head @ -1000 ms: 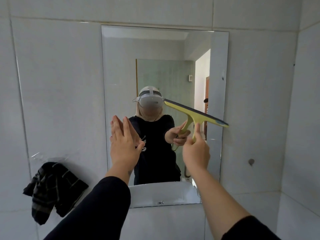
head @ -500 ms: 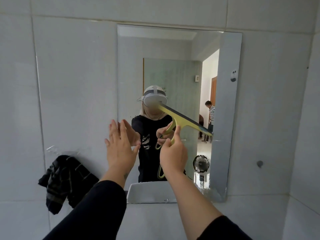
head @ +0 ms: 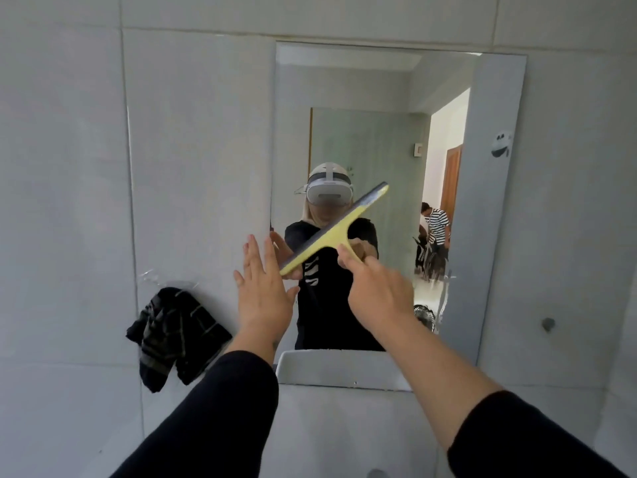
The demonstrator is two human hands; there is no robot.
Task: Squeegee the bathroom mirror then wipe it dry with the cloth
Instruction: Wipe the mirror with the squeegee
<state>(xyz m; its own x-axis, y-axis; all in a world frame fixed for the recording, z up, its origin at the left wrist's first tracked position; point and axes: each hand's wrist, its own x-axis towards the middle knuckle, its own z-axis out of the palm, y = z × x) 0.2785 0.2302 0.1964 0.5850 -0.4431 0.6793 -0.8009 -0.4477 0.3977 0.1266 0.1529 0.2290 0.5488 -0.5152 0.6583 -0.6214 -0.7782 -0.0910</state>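
Observation:
A tall frameless mirror [head: 499, 236] hangs on the grey tiled wall. My right hand [head: 375, 288] grips the handle of a yellow squeegee [head: 331, 232], whose blade is tilted, low at the left and high at the right, in front of the mirror's lower left part. My left hand [head: 265, 291] is raised flat with fingers spread at the mirror's left edge, just left of the blade's low end. A dark striped cloth [head: 175, 336] hangs on the wall to the left of the mirror.
A white shelf or basin rim [head: 337, 370] juts out under the mirror. A small round fitting [head: 547, 324] sticks out of the wall at the right. The mirror reflects an open doorway with a person in a striped shirt [head: 436, 219].
The squeegee blade has swung from sloping down-right to sloping up-right and has moved left on the mirror. My view has shifted left, so the mirror and cloth sit further right.

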